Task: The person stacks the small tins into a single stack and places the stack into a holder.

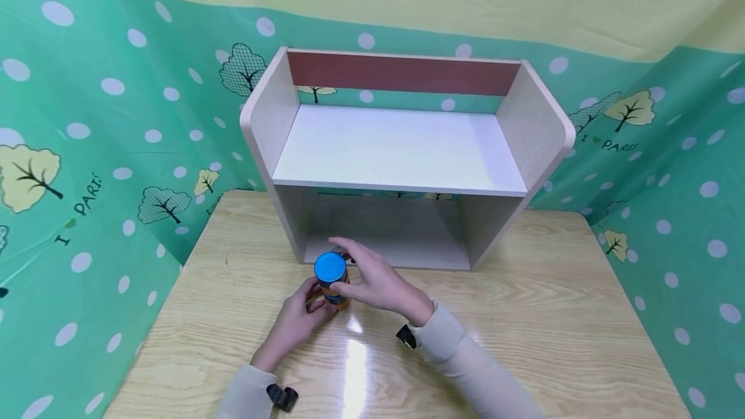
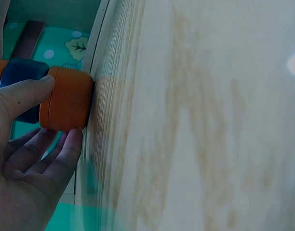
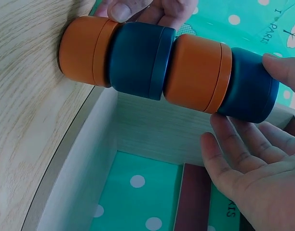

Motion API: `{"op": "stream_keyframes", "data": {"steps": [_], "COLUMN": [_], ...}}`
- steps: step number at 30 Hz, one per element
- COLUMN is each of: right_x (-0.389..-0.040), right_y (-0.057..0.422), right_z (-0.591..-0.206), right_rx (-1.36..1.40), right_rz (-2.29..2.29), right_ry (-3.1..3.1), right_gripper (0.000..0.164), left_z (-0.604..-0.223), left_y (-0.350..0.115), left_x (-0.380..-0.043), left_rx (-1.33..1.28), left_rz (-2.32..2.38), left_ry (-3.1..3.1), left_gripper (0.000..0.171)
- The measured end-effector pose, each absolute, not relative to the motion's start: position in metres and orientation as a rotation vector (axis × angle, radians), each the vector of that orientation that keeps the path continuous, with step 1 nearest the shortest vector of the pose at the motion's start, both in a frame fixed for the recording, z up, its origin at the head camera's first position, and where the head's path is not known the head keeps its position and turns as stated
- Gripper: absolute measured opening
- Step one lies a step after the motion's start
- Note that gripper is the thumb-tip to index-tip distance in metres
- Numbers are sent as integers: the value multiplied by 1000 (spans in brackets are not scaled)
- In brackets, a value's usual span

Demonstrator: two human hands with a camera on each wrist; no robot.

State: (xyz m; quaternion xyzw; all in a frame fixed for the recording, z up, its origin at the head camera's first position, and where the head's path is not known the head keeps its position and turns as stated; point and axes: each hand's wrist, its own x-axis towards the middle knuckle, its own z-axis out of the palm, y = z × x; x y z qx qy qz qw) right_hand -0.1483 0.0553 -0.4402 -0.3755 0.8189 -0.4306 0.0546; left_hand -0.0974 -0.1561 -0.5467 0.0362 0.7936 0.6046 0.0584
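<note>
Several small round jars stand stacked in one column on the table, alternating orange and dark blue. The top blue jar point(image 1: 330, 267) shows its shiny flat top in the head view. Below it in the right wrist view come an orange jar point(image 3: 195, 72), a second blue jar point(image 3: 138, 57) and the bottom orange jar point(image 3: 85, 50). My left hand point(image 1: 293, 323) holds the bottom orange jar between thumb and fingers, low by the table. With thumb and fingers on opposite sides, my right hand point(image 1: 381, 282) holds the top blue jar.
Just behind the hands stands a two-level pale wooden shelf point(image 1: 401, 147) with a reddish-brown back bar point(image 1: 401, 73). It rests on a wood-grain table point(image 1: 553, 302). A green, dotted curtain point(image 1: 105, 141) surrounds the table at the back and sides.
</note>
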Motion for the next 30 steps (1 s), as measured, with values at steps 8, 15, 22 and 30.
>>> {"op": "stream_keyframes", "data": {"steps": [8, 15, 22, 30], "right_x": [-148, -147, -145, -143], "right_y": [55, 58, 62, 67], "right_z": [-442, -444, -450, -462], "right_rx": [-1134, -1103, -1053, -988], "right_rz": [-1313, -1295, -1347, -1425], "right_ry": [2475, 2489, 2475, 2441], "right_gripper": [79, 80, 80, 79], "left_z": [-548, -548, -549, -549], "left_y": [-157, -157, -156, -155], "left_x": [-98, -98, -99, -99], "left_rx": [102, 116, 103, 96], "left_rz": [1810, 1780, 1820, 1803], "left_ry": [2421, 2449, 2421, 2454], "left_gripper": [64, 64, 64, 63]}}
